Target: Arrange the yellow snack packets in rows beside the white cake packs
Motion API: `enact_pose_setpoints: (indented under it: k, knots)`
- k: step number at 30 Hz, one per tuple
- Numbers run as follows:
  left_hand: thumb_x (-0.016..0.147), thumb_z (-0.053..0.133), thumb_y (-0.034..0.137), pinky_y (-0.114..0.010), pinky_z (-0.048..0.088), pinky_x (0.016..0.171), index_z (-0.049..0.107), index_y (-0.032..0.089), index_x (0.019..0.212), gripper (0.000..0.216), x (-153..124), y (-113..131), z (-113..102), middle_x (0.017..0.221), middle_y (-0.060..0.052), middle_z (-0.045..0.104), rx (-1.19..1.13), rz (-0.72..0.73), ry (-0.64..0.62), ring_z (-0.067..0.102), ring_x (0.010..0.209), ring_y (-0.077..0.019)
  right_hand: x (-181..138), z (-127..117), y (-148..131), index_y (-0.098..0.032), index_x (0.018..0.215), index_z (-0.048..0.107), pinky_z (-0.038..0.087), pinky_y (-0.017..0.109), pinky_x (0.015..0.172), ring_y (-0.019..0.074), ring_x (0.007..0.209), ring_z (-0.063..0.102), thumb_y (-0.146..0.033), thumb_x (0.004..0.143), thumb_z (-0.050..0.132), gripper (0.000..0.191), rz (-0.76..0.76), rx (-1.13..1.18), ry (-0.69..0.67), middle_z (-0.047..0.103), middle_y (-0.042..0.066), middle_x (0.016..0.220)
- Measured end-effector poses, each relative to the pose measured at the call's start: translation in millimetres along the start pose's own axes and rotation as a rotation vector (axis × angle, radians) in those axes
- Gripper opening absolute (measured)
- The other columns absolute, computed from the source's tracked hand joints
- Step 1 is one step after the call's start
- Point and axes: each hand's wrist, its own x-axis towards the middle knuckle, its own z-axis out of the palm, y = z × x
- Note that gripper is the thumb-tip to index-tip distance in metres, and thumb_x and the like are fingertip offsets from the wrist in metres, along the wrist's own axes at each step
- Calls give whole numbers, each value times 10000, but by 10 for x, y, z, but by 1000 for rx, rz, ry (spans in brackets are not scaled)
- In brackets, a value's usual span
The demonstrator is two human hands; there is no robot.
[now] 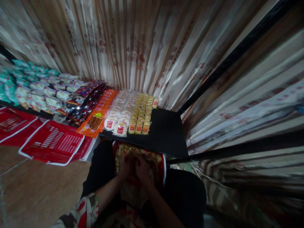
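Between my knees is a red bag point(164, 167) with a white edge, full of small yellow-wrapped packets point(154, 157). Both hands reach down into it, close together. My left hand point(125, 165) is over the packets on the left, and my right hand point(142, 167) is beside it. The picture is dark and blurred there, so the fingers and anything in them do not show clearly. Just above the bag, on a black shelf point(168, 129), stand rows of yellow packaged cakes point(142, 115) and, left of them, white round packaged cakes point(120, 123).
Left along the shelf lie an orange snack packet point(93, 122), dark shiny packets point(80, 104), white packets point(51, 91) and green packets point(23, 74). Red printed bags point(54, 141) hang below its front edge. A pleated curtain point(133, 44) and black bars point(228, 57) stand behind and right.
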Motion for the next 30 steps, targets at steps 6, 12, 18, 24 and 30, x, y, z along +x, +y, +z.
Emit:
enact_pose_setpoints:
  k: [6, 12, 18, 24, 30]
  knots:
    - [736, 477, 235, -228, 437, 542, 526, 177, 773, 85, -97, 192, -147, 596, 41, 523, -151, -9, -87, 522, 530, -107, -19, -296, -54, -193, 1066, 642, 439, 347, 936, 197, 1044, 563, -151, 772, 395, 386, -97, -77, 66, 619, 87, 1111]
    - [763, 454, 234, -165, 382, 459, 480, 190, 809, 69, -120, 519, -247, 553, 77, 466, -224, 3, -265, 478, 464, -65, -20, -561, -190, -176, 1153, 604, 509, 316, 747, 151, 696, 607, -208, 758, 469, 418, -132, -34, -61, 603, 110, 1152]
    - [794, 410, 219, -177, 372, 463, 498, 197, 781, 92, -49, 709, -259, 509, 74, 471, -60, 116, -379, 464, 449, -74, -54, -753, -255, -223, 1083, 639, 499, 284, 729, 147, 694, 619, -351, 793, 511, 342, -76, -14, -90, 679, 59, 1029]
    - [803, 400, 229, -180, 366, 464, 507, 181, 728, 139, -62, 1029, -207, 502, 63, 481, 165, 244, -518, 460, 447, -76, -24, -901, -266, -202, 962, 677, 506, 321, 767, 200, 823, 654, -369, 758, 541, 296, -41, 161, -127, 704, 67, 950]
    - [833, 343, 284, -194, 369, 404, 525, 188, 837, 206, -52, 1341, -18, 463, 51, 517, 250, 239, -673, 483, 388, -103, 34, -1042, -245, -207, 1006, 658, 510, 343, 788, 214, 866, 654, -431, 731, 582, 363, -35, 360, -108, 702, 74, 949]
